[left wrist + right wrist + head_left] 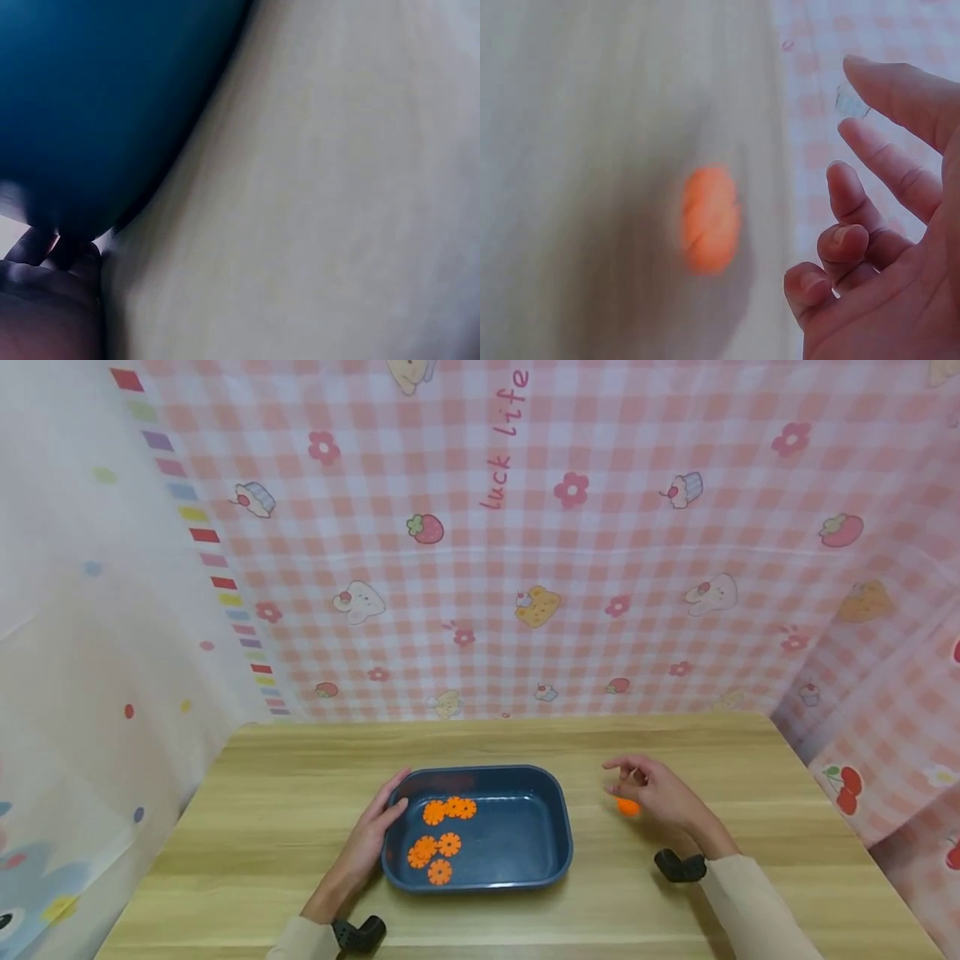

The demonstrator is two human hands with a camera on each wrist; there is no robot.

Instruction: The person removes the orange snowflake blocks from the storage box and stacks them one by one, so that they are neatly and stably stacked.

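The left hand (365, 841) grips the dark-blue tray (517, 843) at its left side, seemingly to steady it, orange notched discs (439, 872) lying in its left half, while the empty right hand (660, 793), fingers apart, hovers near an orange piece (628, 807) right of the tray.

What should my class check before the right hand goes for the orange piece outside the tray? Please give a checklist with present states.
1. Tray steadied: ok. The left hand grips the left side of the tray, thumb over the rim.
2. Right hand free: ok. The right hand holds nothing.
3. Outside piece within reach: ok, it seems. The outside piece is apart from the fingers but close by.
4. Room in the tray: ok. The orange pieces sit towards its left; its right part is bare.
5. All pieces in the tray: not ok. One is outside, to the right.
6. Outside piece single or stacked: cannot tell; it is blurred.
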